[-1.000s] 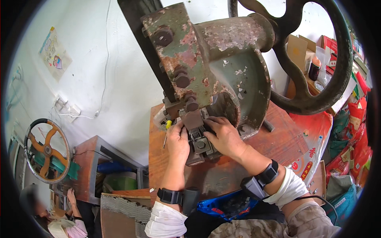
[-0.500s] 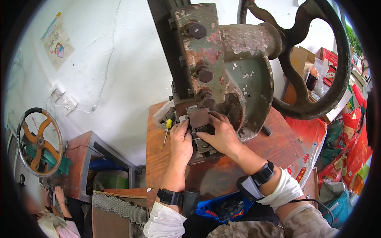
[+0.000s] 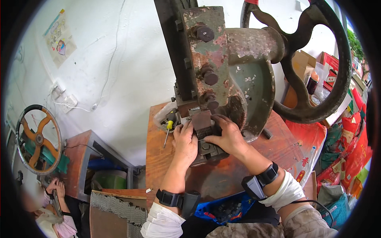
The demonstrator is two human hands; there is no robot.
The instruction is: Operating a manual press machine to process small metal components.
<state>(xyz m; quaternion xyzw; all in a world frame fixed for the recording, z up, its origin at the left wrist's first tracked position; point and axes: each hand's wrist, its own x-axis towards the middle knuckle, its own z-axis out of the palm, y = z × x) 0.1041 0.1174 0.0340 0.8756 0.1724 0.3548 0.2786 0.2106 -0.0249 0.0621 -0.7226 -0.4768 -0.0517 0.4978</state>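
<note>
Located under the head of the green, paint-worn press [image 3: 204, 55]: a small brown block [image 3: 201, 120], with a row of thin dark teeth [image 3: 203, 132] just below, set at the bolted fixture [image 3: 205, 146] on the wooden counter [image 3: 158, 166].

Bracketed from both sides by the hands. On the left, left hand [image 3: 185, 141] with fingers bunched and curled close to the block. On the right, right hand [image 3: 231, 137] with thumb and fingers spread apart, thumb near the lower end of the teeth. Cannot tell firm pinching from light steadying on either side. Judged purpose of the two-sided placement: keeping block and teeth square to the fixture. Screwdriver [image 3: 170, 124] laid beside the left hand, probably for ready reach. Blue bag [image 3: 201, 209] of small dark parts set open before the lap, presumably for the same reason.

Limited above by the press head, close over the fingertips; limited on the right by the cast frame, near the right hand. Handwheel [image 3: 346, 55] well apart, farther right. Left counter edge near the screwdriver. Most open room for withdrawal judged toward the near edge, along the forearms.
</note>
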